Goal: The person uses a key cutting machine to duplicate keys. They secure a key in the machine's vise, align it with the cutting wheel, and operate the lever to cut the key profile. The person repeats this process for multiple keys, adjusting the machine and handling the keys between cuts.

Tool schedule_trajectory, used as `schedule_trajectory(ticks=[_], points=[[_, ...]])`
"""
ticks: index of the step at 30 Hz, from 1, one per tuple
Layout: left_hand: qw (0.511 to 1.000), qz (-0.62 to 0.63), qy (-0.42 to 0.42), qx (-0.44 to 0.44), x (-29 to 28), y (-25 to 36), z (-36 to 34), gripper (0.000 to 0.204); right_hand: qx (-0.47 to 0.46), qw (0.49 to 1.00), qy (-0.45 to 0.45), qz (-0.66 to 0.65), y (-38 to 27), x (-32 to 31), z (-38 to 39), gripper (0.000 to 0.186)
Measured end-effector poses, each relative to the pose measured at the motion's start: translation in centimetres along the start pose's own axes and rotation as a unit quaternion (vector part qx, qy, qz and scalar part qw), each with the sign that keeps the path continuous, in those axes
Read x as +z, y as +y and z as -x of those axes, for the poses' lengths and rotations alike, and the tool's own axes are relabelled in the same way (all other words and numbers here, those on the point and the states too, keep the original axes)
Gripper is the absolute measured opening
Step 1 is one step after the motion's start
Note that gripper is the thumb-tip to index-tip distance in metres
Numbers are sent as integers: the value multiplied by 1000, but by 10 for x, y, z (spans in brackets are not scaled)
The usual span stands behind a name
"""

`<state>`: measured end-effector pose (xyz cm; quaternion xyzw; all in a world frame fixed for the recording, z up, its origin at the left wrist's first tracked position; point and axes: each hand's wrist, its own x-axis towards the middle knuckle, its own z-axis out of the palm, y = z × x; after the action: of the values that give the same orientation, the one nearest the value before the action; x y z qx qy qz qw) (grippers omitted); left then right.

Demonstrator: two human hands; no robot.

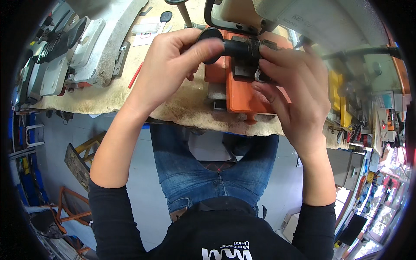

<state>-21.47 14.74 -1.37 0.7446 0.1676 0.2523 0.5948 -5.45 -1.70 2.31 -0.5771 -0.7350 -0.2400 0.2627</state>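
My left hand (173,60) is closed on a round black knob (211,45), its thumb pressed along the rim. From the knob a black shaft (236,48) runs right into a dark metal clamp (249,65). At the clamp's right side my right hand (294,82) has its fingers bent and pinched in. A small shiny metal loop (260,76) shows by those fingertips; what it belongs to is hidden. The clamp sits on the orange base (251,97) of a bench machine, whose pale housing (312,21) rises behind my right hand.
A black-headed key (166,17) lies at the back of the worn bench top (190,99), left of a metal lever (184,15). A red pen (136,75) lies beside my left wrist. Another grey machine (91,56) stands at left. Yellow parts (340,99) and tools are at right.
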Motion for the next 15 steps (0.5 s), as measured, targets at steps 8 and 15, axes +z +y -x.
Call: schedule_trajectory(ticks=[8,15], points=[[910,-269,47,311,-8,-19,-9,16,20,999,-22,-18,1,-3,0,27],[996,-32,-14,88,-20,-23,-10,58,36,998,-31,-31,-1,-5,1,27]])
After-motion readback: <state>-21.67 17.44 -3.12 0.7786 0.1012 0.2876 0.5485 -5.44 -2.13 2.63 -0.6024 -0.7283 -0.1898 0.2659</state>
